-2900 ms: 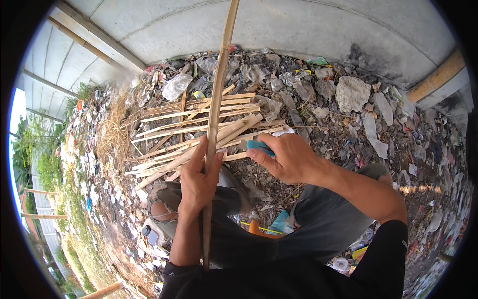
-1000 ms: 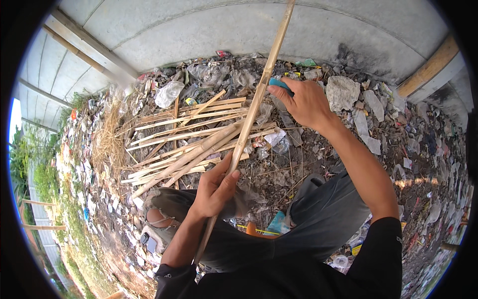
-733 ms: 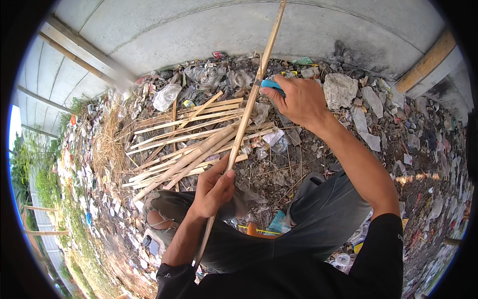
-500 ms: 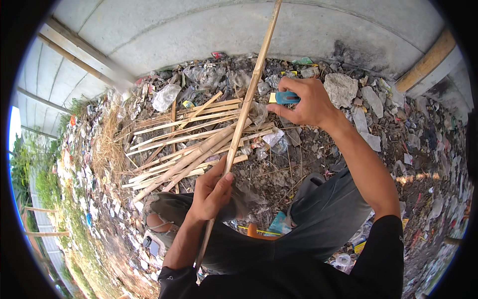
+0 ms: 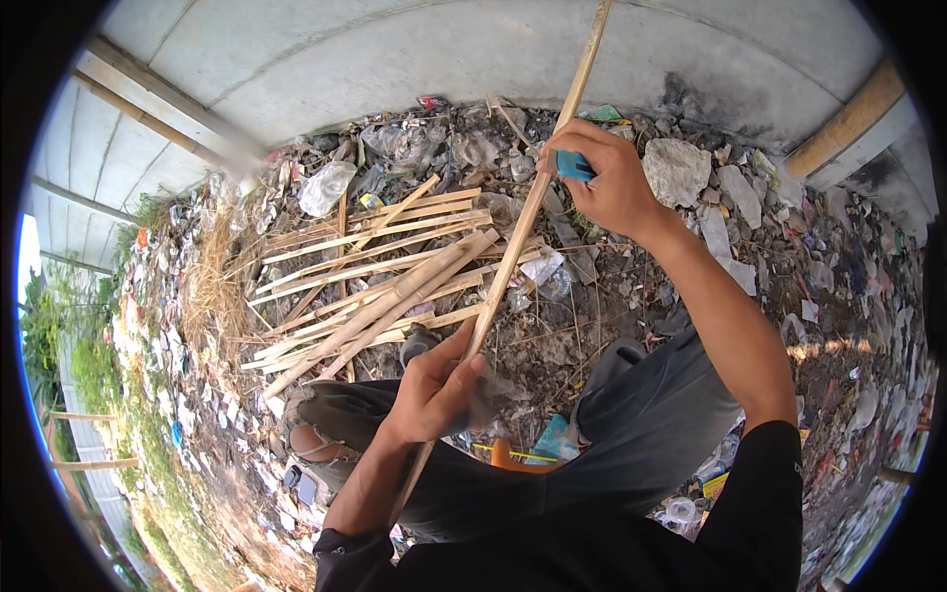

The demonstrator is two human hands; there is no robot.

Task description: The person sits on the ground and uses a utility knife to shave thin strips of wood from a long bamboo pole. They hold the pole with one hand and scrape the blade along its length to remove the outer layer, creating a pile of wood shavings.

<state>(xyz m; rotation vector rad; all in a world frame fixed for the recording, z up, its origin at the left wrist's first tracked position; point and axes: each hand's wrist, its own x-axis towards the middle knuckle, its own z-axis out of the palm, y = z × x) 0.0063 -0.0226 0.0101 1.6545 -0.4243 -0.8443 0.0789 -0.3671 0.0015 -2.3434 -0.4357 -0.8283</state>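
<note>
A long split bamboo strip (image 5: 526, 222) slants from my lap up toward the wall. My left hand (image 5: 431, 393) is closed around its lower part, thumb along the strip. My right hand (image 5: 604, 178) grips a small teal hand tool (image 5: 572, 166) against the strip's upper part; its working edge is hidden. A thin sliver (image 5: 513, 122) sticks out to the left beside that hand. To the left of the strip, several cut bamboo pieces (image 5: 365, 242) lie in a loose pile on the ground.
Plastic scraps, stones and dirt cover the ground. A concrete wall (image 5: 414, 59) stands ahead, with wooden posts (image 5: 848, 118) at its sides. A large pale rock (image 5: 676, 172) lies at the right. Dry straw (image 5: 217, 266) is left of the pile, and my bent legs (image 5: 651, 414) are below.
My right hand has moved slightly up and left, bringing the tool from beside the strip onto it. The strip's upper end and my left hand have shifted to the right.
</note>
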